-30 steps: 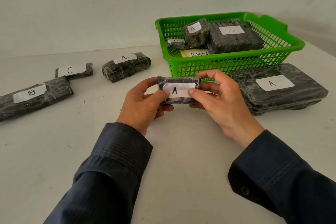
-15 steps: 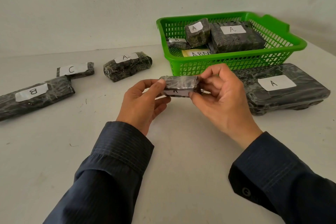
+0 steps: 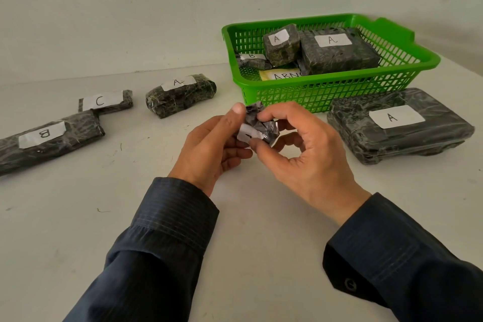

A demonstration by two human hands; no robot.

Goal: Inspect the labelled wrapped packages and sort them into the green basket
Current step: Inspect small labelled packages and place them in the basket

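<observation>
ahead: green basket (image 3: pixel 326 91) | right: large package (image 3: pixel 392 144) | left: free tabletop (image 3: pixel 156 159)

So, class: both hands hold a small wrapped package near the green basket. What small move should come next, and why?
Probably turn the small package until its label faces up: left hand and right hand pinch it tilted, its letter mostly hidden.
</observation>
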